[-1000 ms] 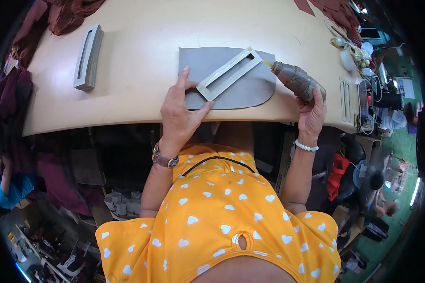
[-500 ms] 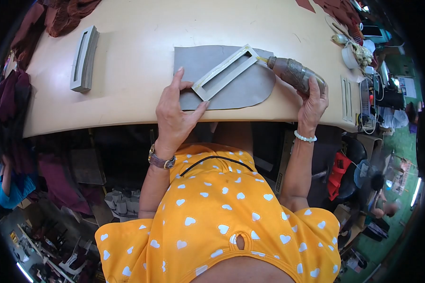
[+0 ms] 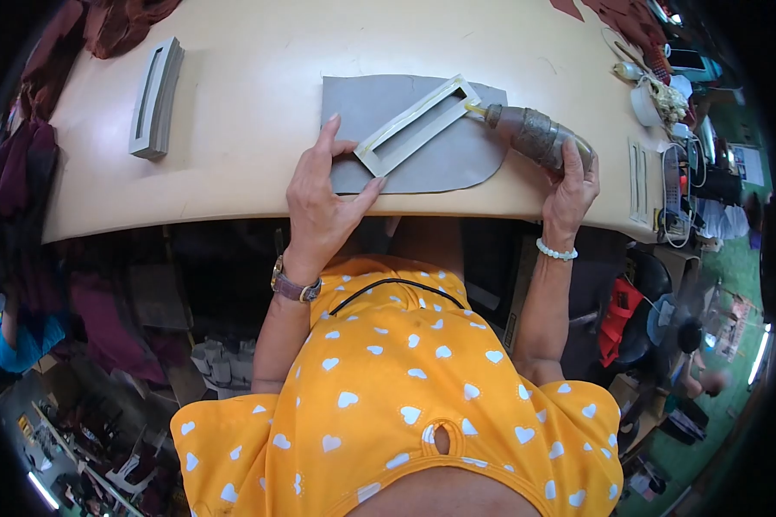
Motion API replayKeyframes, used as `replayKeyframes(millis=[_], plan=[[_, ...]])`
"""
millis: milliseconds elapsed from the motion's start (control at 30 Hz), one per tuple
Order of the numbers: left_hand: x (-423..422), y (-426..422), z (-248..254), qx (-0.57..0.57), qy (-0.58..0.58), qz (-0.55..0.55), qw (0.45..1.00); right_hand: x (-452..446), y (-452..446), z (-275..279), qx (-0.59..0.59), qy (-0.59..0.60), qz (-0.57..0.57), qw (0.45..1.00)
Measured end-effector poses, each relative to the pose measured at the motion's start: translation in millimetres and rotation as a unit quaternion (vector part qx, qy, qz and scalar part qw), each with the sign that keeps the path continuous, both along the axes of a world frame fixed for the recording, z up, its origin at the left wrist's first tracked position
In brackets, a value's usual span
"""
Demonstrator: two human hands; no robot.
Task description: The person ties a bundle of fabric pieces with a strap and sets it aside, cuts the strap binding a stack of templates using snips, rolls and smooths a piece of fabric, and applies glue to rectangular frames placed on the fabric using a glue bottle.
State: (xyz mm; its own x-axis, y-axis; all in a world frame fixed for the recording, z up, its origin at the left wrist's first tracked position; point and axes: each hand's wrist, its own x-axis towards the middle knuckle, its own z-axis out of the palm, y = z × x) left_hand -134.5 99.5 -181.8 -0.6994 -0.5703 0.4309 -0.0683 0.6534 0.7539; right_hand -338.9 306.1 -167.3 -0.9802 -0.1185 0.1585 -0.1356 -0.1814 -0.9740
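Observation:
My left hand pinches the lower-left end of a grey rectangular frame with a long slot, thumb and fingers on its two sides. The frame lies slanted over a flat grey sheet with a rounded right end. Yellowish glue shows along its upper strip and far end. In my right hand is a brown, tape-wrapped glue bottle, tilted nearly sideways. Its yellow nozzle meets the near long strip of the frame, close to the upper-right end.
A stack of similar grey slotted frames stands at the table's left. Dark red cloth lies at the far left corner. Toward the right edge are a white bowl, thin slotted pieces and a wire basket. People are partly visible on both sides.
The nozzle has shifted from the frame's upper-right corner slightly down onto its near long strip. Both hands keep their holds, and the view has shifted a little.

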Motion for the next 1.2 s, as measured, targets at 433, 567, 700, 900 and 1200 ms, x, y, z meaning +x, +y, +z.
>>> replayKeyframes(millis=[433,567,700,900,1200], plan=[[0.5,-1.1,0.5,0.021,0.012,-0.007,1.0,66.3,-13.9,6.7,0.017,-0.001,0.05,0.999],[1.3,-1.3,0.5,0.046,0.007,-0.011,0.999,85.0,-19.7,9.2,0.034,0.016,0.056,0.998],[2.4,-1.7,0.7,0.072,0.002,-0.014,0.997,100.8,-24.3,12.6,0.034,-0.011,0.08,0.996],[2.1,-3.4,-1.4,0.082,0.03,-0.016,0.996,82.4,-20.3,20.3,-0.076,-0.161,0.115,0.977],[1.4,-3.5,-3.9,0.082,0.041,-0.012,0.996,5.6,-32.1,27.6,0.045,0.033,-0.036,0.998]])
